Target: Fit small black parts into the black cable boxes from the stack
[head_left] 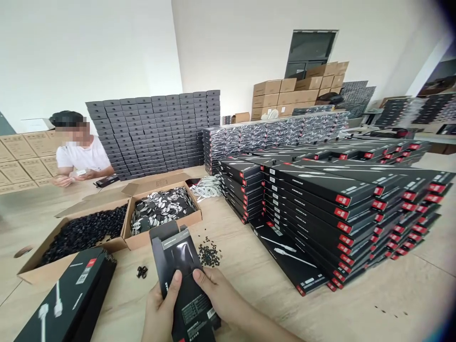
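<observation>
Both my hands hold a long black retail box [181, 280] over the wooden table, its top flap open and a black inner part showing. My left hand [162, 308] grips the box's lower left side with the thumb on its face. My right hand [217, 294] grips the right side, thumb pressed on the front. A small pile of black beads or caps [209, 253] lies just beyond the box. A little black clip [141, 271] lies to its left.
Two open cardboard cartons sit ahead: one of small black parts [83, 232], one of coiled cables [162, 209]. Stacks of black boxes with red tabs [338, 213] fill the right. More flat boxes [71, 299] lie at my left. A person in white [80, 156] sits at the far left.
</observation>
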Demonstrator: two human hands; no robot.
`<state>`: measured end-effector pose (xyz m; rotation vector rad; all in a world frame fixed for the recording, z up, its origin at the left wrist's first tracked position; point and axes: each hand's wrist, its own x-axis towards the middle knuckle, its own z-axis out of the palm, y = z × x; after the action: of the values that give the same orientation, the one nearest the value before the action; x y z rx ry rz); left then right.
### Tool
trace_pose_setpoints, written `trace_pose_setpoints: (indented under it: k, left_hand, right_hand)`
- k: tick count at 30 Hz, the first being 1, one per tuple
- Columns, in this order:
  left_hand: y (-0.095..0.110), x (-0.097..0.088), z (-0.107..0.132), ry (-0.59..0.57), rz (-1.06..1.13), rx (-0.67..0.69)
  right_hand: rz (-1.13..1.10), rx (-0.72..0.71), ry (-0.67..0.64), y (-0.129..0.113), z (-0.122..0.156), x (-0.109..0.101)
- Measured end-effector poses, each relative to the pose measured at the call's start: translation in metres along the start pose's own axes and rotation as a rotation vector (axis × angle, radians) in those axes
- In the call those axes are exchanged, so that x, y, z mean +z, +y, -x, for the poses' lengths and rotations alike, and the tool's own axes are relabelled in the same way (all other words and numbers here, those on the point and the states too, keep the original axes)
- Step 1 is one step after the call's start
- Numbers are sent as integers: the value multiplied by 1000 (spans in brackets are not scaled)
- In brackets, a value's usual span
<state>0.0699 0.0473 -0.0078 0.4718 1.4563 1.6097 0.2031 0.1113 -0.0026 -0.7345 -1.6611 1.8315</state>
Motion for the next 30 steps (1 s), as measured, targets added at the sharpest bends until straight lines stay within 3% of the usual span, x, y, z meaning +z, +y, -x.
trace_pose_setpoints:
  k: [2, 5, 8, 11, 15, 19, 26, 28, 30]
  left_hand:
    - [4, -5, -3, 37, 31, -51]
    - [13, -12, -6, 219, 59, -121]
    - [19, -18, -8, 445, 27, -81]
    - [17, -22, -12, 502, 57, -30]
    - [10, -21, -17, 395, 127, 48]
    - [5, -13, -18, 174, 81, 206]
    - [-2, 6, -4, -139, 39, 196]
    - [-1, 6, -2, -173, 42, 183]
    - [1, 3, -3, -128, 45, 188]
  right_hand:
    - [136, -12, 4, -1, 2, 0]
    - [222, -32, -114, -6, 6, 2]
    - [189, -47, -218, -9, 9, 3]
    - [248, -28, -182, -4, 7, 2]
    - [340, -82, -40, 4, 5, 3]
    - [372, -73, 29, 1, 5, 3]
    - [261, -58, 134, 6, -9, -9]
    - [222, -31, 117, 11, -12, -11]
    - [140, -20, 39, 14, -12, -11]
